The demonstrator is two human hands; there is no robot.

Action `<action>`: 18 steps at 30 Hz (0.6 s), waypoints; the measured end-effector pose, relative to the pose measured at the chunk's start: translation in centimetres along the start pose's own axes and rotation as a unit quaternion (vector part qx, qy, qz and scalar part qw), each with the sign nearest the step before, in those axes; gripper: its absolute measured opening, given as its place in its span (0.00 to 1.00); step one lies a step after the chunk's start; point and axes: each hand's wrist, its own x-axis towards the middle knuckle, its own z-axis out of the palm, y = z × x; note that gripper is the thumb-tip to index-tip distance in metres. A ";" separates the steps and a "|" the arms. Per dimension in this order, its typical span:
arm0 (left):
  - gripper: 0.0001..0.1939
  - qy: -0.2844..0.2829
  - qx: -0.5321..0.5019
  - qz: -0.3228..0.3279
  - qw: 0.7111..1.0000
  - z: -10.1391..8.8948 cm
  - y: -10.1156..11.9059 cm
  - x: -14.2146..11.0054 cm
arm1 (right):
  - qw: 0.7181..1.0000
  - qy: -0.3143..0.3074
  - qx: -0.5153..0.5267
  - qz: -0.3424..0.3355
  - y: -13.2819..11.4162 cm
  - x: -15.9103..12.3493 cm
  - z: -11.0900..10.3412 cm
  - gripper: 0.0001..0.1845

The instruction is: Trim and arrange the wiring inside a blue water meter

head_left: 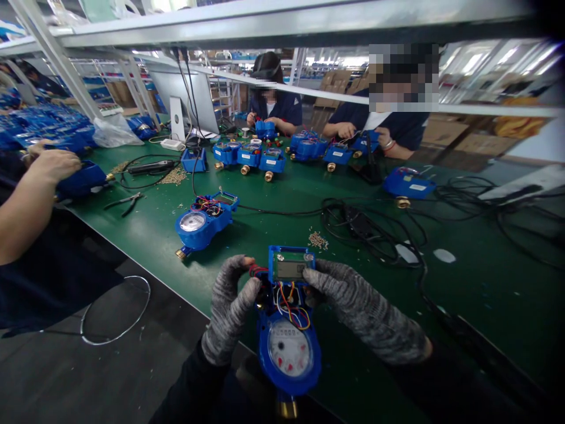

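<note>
A blue water meter (289, 347) with a round dial and a brass fitting is in front of me at the table's near edge. Its wiring compartment is uncovered. Beyond the dial, a blue frame holds a circuit board with a grey display (290, 270). My right hand (357, 300), in a grey knitted glove, is closed on the right side of this frame, thumb against the display. At the left side, my gloved left hand (232, 303) has bent fingers at the meter's red wires (257, 270); the exact grip is partly hidden. Yellow, white and red wires (289, 300) loop above the dial.
Another uncovered water meter (194, 228) lies left of centre. Pliers (126, 203), small screws (318, 239) and coiled black cables (353, 224) lie on the green table (265, 218). Co-workers handle meters across the table; another person's arm (30, 188) is at left. A metal shelf (282, 29) spans overhead.
</note>
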 end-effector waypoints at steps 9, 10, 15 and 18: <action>0.04 -0.002 0.350 0.167 0.922 1.7 3.0 -1.9 | 1.000 -0.010 -0.003 -0.011 -1.1 0.0 0.9 0.24; 0.05 0.005 0.357 0.163 0.920 2.0 2.8 -1.7 | 1.000 0.002 -0.007 -0.018 -0.9 0.0 0.8 0.24; 0.03 0.015 0.270 0.097 0.958 2.5 2.1 -1.4 | 1.000 0.012 -0.008 -0.022 -0.3 0.1 0.6 0.24; 0.05 -0.016 0.130 -0.008 0.991 2.6 2.1 -1.6 | 1.000 -0.003 -0.002 -0.021 -0.3 0.3 0.6 0.26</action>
